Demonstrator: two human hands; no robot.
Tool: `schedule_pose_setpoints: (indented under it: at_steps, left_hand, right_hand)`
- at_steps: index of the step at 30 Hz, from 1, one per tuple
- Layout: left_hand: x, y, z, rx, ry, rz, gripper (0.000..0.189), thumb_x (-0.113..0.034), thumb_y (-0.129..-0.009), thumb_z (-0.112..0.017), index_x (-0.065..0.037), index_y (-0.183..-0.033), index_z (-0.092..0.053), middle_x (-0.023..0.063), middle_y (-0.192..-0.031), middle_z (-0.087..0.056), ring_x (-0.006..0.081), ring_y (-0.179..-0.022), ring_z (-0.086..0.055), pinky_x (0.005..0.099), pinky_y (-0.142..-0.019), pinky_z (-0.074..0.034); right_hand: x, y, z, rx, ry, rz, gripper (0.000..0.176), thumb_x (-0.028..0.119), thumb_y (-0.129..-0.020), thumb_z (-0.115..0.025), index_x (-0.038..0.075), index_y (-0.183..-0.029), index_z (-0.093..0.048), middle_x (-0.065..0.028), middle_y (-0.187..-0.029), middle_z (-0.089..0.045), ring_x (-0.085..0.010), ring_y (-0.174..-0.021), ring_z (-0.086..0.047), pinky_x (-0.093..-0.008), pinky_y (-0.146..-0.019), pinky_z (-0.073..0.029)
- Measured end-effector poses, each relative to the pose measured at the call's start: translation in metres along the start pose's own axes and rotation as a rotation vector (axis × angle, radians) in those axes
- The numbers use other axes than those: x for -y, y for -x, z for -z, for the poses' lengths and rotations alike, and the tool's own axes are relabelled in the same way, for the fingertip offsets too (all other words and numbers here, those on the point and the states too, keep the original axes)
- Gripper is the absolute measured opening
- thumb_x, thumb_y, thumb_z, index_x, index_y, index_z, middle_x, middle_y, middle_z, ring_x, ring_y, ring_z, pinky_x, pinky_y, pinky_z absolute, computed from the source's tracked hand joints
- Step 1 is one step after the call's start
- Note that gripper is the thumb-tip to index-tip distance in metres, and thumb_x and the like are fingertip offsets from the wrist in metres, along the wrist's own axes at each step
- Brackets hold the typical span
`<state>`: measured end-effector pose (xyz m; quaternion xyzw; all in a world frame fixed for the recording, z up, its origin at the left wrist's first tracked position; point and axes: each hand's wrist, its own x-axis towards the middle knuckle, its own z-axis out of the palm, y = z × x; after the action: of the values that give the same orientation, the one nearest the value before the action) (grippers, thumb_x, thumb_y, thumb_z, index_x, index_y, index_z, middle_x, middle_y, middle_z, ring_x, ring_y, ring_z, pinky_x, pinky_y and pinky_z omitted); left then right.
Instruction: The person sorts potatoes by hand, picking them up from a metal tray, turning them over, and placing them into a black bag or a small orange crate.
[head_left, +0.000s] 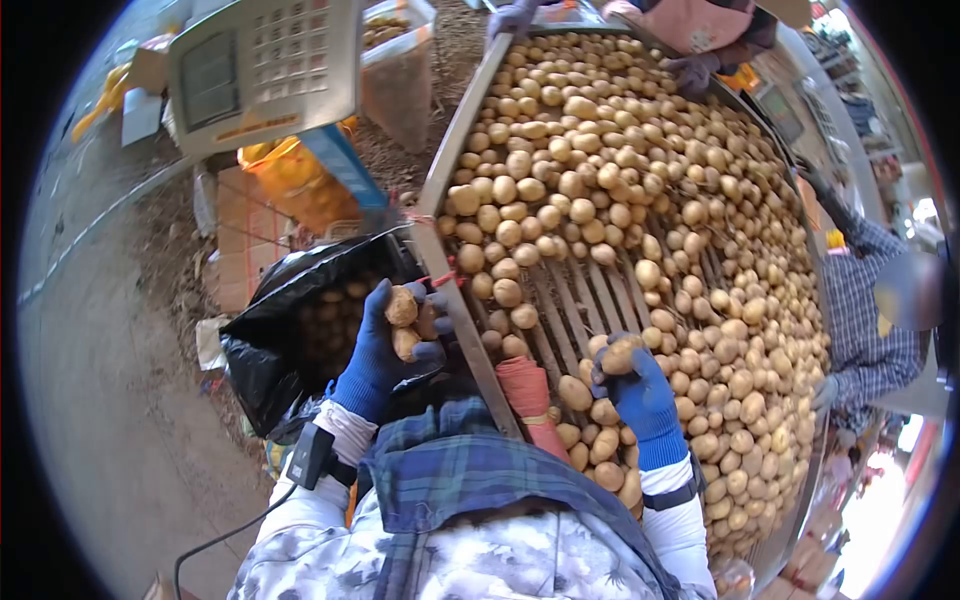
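Note:
My left hand [375, 345], in a blue glove, is closed around a few potatoes [402, 306] beside the near edge of the sorting table. Just left of it hangs an open black plastic bag [262, 335] with potatoes inside. My right hand [638, 385], gloved the same way, grips one potato [622, 353] above the table. Under and around that hand lies a wide heap of loose potatoes [740, 385]. Bare slats [575, 300] show between the two hands. A rolled pink bundle [530, 395] lies on the table near its front rim.
A scale display [265, 75] stands at upper left, above an orange bag [300, 185] and cardboard [245, 235]. One person in a checked shirt [870, 310] works at the right side; another person's gloved hand [692, 75] reaches in at the far end. The table's metal rim [470, 330] runs beside my left hand.

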<state>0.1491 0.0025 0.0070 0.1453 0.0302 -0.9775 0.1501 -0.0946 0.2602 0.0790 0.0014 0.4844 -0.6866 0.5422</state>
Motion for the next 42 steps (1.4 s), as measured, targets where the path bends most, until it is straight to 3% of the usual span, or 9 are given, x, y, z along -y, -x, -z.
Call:
schedule_pose_setpoints:
  at_steps: [5,14,19,27,32,39,40,41,42]
  left_hand:
    - [-0.002,0.010,0.013,0.085,0.098,-0.023,0.045,-0.053,-0.097,-0.060,-0.010,-0.108,-0.065,0.0145,-0.116,-0.063,0.0314,-0.101,-0.063,0.0298,-0.055,-0.051]
    - [-0.021,0.053,0.040,-0.103,0.049,-0.113,0.039,-0.049,-0.095,-0.062,-0.011,-0.103,-0.065,0.0116,-0.110,-0.063,0.0283,-0.097,-0.062,0.0305,-0.058,-0.055]
    - [-0.014,0.100,0.055,-0.118,-0.043,-0.205,0.037,-0.049,-0.093,-0.064,-0.012,-0.100,-0.066,0.0103,-0.108,-0.063,0.0274,-0.096,-0.063,0.0291,-0.057,-0.054]
    - [0.046,0.252,0.140,-0.399,0.075,-0.417,0.039,-0.048,-0.092,-0.066,-0.013,-0.110,-0.064,0.0132,-0.110,-0.066,0.0350,-0.095,-0.065,0.0342,-0.054,-0.051]
    - [0.116,0.355,0.184,-0.641,0.297,-0.579,0.037,-0.048,-0.091,-0.068,-0.013,-0.101,-0.064,0.0109,-0.101,-0.067,0.0301,-0.086,-0.066,0.0352,-0.054,-0.054]
    - [0.207,0.547,0.275,-0.961,0.423,-1.070,0.050,-0.053,-0.086,-0.073,-0.011,-0.111,-0.063,0.0116,-0.098,-0.066,0.0307,-0.083,-0.066,0.0375,-0.064,-0.059]
    - [0.222,0.558,0.266,-1.564,-0.491,-1.063,0.056,-0.049,-0.083,-0.078,-0.008,-0.116,-0.059,0.0135,-0.102,-0.067,0.0290,-0.086,-0.067,0.0353,-0.066,-0.059]
    - [0.236,0.565,0.254,-1.940,-1.538,-0.863,0.064,-0.045,-0.079,-0.083,-0.005,-0.120,-0.056,0.0154,-0.106,-0.067,0.0273,-0.089,-0.068,0.0331,-0.068,-0.059]
    - [0.238,0.567,0.218,-2.094,-1.554,-0.536,0.080,-0.038,-0.078,-0.086,0.001,-0.133,-0.044,0.0162,-0.112,-0.065,0.0280,-0.096,-0.068,0.0337,-0.077,-0.058]
  right_hand:
    - [-0.011,0.001,-0.002,0.095,-0.056,-0.062,0.028,0.031,-0.102,-0.055,0.009,-0.118,-0.055,-0.0128,-0.101,-0.060,-0.0252,-0.086,-0.061,-0.0334,-0.066,-0.050]
    - [-0.028,0.001,-0.005,0.049,0.114,-0.096,0.027,0.036,-0.101,-0.050,0.010,-0.092,-0.053,-0.0094,-0.070,-0.055,-0.0197,-0.053,-0.051,-0.0302,-0.050,-0.041]
    - [-0.037,-0.002,-0.011,0.061,0.068,-0.214,0.031,0.039,-0.100,-0.052,0.010,-0.090,-0.053,-0.0084,-0.068,-0.054,-0.0197,-0.051,-0.049,-0.0299,-0.046,-0.038]
    - [-0.052,-0.004,-0.015,0.220,0.105,-0.219,0.033,0.042,-0.102,-0.049,0.011,-0.090,-0.053,-0.0046,-0.060,-0.049,-0.0164,-0.043,-0.040,-0.0302,-0.041,-0.034]
    - [-0.062,0.005,-0.030,0.293,0.172,-0.220,0.032,0.038,-0.105,-0.044,0.011,-0.089,-0.051,-0.0036,-0.059,-0.046,-0.0157,-0.042,-0.040,-0.0288,-0.039,-0.031]
    - [-0.065,0.013,-0.028,0.277,0.270,-0.168,0.033,0.040,-0.105,-0.046,0.012,-0.090,-0.053,-0.0045,-0.060,-0.049,-0.0159,-0.043,-0.041,-0.0292,-0.039,-0.035]
    - [-0.067,0.015,-0.026,0.252,0.252,-0.187,0.031,0.041,-0.105,-0.047,0.014,-0.092,-0.055,-0.0037,-0.063,-0.051,-0.0151,-0.044,-0.042,-0.0280,-0.040,-0.035]
    - [-0.063,0.018,-0.018,0.210,0.231,-0.180,0.029,0.041,-0.105,-0.047,0.016,-0.095,-0.056,-0.0028,-0.066,-0.052,-0.0142,-0.045,-0.042,-0.0268,-0.040,-0.035]
    - [-0.061,0.024,-0.015,0.181,0.237,-0.180,0.028,0.042,-0.105,-0.048,0.017,-0.096,-0.057,-0.0025,-0.066,-0.053,-0.0145,-0.046,-0.043,-0.0270,-0.042,-0.036]
